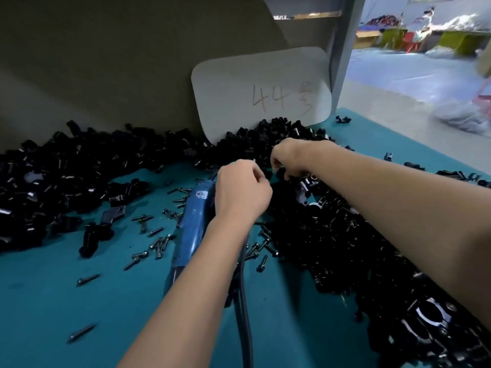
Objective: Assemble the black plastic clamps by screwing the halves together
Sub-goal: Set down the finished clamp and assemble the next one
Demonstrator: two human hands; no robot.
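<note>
My left hand point(240, 192) sits mid-frame, fingers curled in tight w/ thumb against index, as if pinching sth small. Can't tell what, if anything; the back of the hand hides it. My right hand point(289, 160) is just above and right of it, fingers hooked down into the heap of loose black plastic clamp halves point(305, 235), digging at a piece. Whether it has closed on one I can't tell.

The clamp halves run in a band across the upper left and down the whole right side of the teal work mat point(53, 301). The blue electric screwdriver w/ black cord point(192, 224) lies on the mat right under my left wrist, nobody gripping it. Small dark metal screws point(159, 244) are scattered around it, centre and lower left. A pale rounded card marked "44" point(263, 94) leans against the back wall, upper centre.

I reckon this is the pick-up step: get two halves and a screw before driving anything.

Risks from here:
- halves are tangled, so lifting one could drag others off the pile & over the right edge of the mat
- my left forearm crosses the cord; a quick move could snag it & yank the driver
- screws roll easily; a nudge sends them under the heap
</note>
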